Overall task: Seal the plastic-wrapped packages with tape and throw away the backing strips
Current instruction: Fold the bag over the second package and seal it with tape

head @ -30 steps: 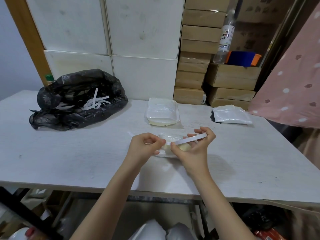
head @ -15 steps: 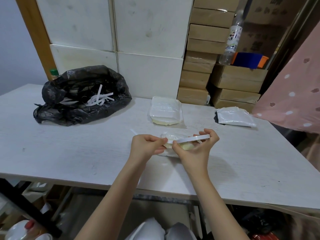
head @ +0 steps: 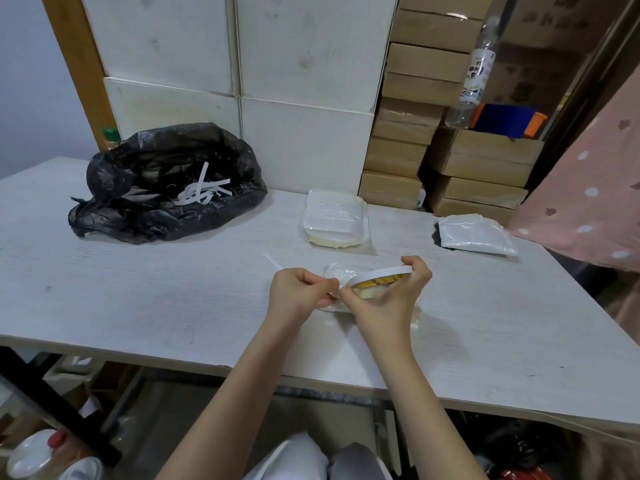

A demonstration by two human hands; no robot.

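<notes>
My right hand (head: 384, 299) grips a thin roll of white tape (head: 381, 276), tilted so its yellow inner ring shows. My left hand (head: 298, 292) pinches the tape's free end right beside the roll. Both hands hover over a small plastic-wrapped package (head: 337, 271) on the white table (head: 173, 299), which they mostly hide. A white backing strip (head: 272, 260) pokes out behind my left hand. A second wrapped package (head: 334, 221) lies farther back, and a third (head: 476, 239) sits at the right edge.
A crumpled black rubbish bag (head: 162, 181) with several white backing strips (head: 202, 192) in it lies at the back left. White boxes (head: 301, 81) and stacked cardboard cartons (head: 408, 116) stand behind the table. A pink dotted cloth (head: 595, 188) hangs at the right.
The tape roll has tipped so its yellow inner ring now shows. My hands stay close together over the package, and the head camera has shifted slightly.
</notes>
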